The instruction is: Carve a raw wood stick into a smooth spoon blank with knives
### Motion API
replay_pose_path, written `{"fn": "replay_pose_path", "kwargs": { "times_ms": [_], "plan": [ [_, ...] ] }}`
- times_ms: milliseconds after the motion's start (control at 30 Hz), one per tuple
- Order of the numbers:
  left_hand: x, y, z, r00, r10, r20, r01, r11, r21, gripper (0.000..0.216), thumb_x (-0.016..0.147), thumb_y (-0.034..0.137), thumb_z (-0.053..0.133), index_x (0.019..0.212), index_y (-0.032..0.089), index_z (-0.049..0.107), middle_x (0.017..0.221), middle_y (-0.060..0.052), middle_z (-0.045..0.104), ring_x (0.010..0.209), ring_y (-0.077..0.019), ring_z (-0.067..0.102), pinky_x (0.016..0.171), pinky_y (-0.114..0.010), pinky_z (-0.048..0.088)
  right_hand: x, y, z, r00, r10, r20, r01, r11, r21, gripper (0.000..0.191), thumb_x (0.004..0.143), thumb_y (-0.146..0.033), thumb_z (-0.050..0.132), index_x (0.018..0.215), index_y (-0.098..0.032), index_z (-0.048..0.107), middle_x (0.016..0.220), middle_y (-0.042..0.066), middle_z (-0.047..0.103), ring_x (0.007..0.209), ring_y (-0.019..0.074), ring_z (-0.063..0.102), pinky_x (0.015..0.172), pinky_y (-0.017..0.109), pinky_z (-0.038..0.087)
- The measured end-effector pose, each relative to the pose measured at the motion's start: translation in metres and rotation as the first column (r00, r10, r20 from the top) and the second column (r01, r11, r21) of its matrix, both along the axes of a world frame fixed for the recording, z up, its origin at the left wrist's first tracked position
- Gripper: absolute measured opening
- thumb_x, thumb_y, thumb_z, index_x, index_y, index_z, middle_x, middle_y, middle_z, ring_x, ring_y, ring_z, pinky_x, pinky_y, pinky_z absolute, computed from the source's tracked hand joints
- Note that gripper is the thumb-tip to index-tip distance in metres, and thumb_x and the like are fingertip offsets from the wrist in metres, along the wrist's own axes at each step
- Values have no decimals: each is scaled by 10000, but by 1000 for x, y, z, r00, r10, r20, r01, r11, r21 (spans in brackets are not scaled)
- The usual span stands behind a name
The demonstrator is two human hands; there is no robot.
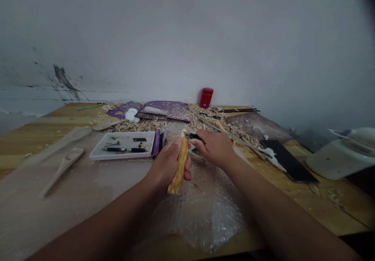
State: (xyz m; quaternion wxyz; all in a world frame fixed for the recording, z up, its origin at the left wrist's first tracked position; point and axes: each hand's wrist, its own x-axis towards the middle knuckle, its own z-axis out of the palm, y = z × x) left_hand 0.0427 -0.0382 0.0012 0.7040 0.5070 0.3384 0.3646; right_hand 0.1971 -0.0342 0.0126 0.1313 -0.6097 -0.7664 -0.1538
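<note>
My left hand (170, 160) is wrapped round a peeled wooden stick (179, 171), which stands tilted with its thick cut end toward me. Closed on the dark handle of a carving knife (194, 136), my right hand (215, 145) is at the stick's far end. The knife's tip meets the pale, freshly cut top of the wood. Much of the blade is too small or covered to make out. Clear bubble wrap (208, 210) lies beneath both hands.
To the left are a white tray (121, 156) with small tools and a wooden spoon (63, 169). Wood shavings (137, 126) cover the back, near a red can (206, 97). A black flat slab (288, 161) and a white pot (340, 159) stand right. A wall (187, 38) rises behind.
</note>
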Motion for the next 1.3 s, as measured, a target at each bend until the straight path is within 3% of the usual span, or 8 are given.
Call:
{"fn": "replay_pose_path", "kwargs": {
  "times_ms": [133,300,433,600,767,900,1100,1300],
  "plan": [
    [1,-4,3,1000,8,15,-8,1000,-2,309,800,444,308,877,178,445,452,49,465,327,-80,444,394,-216,378,6,3,1,1000,-17,12,17,1000,-11,568,819,-567,102,832,-203,539,745,35,616,647,159,539,484,238,193],
    [2,-20,13,992,-101,76,102,995,-2,364,812,458,255,957,174,431,398,58,441,290,-99,420,405,-271,429,36,14,4,964,-249,-89,256,964,74,550,830,-545,126,815,-189,544,712,61,618,610,168,532,479,245,192],
    [-1,-13,11,995,-12,102,16,999,-36,362,811,453,280,901,159,471,455,44,474,332,-76,435,514,-289,469,32,10,3,986,-80,-145,92,993,79,502,847,-506,147,796,-186,531,700,40,605,633,154,527,499,238,213],
    [-2,-2,3,994,6,108,0,999,-52,348,801,448,312,866,167,507,561,28,508,354,-79,466,458,-257,438,7,-2,1,992,53,-112,-52,999,11,501,841,-518,156,769,-183,522,679,29,589,626,142,517,513,232,217],
    [-2,0,5,991,63,-121,-69,997,-47,457,788,499,268,568,158,478,377,6,454,332,-114,475,410,-236,384,1,-5,-1,987,138,-80,-141,989,-33,490,834,-520,182,766,-179,527,678,17,587,588,124,504,500,234,195],
    [-2,0,5,987,45,-153,-44,999,5,443,795,491,254,557,172,449,371,8,455,316,-116,467,375,-230,357,1,-5,-1,989,140,-50,-141,990,-15,505,832,-527,173,773,-180,535,670,13,589,575,120,499,494,237,179],
    [0,-2,1,997,57,-46,-57,998,5,363,807,465,254,756,183,477,445,44,467,295,-92,442,356,-224,364,0,-3,1,996,89,-20,-89,996,18,534,829,-546,145,772,-185,534,686,20,597,579,129,505,484,242,159],
    [0,-2,3,997,53,-52,-52,999,16,347,816,445,250,764,181,468,440,44,460,292,-90,438,352,-225,371,2,-1,0,998,61,-14,-61,998,29,548,831,-546,120,797,-186,532,706,30,602,599,144,514,487,236,169]
  ]
}}
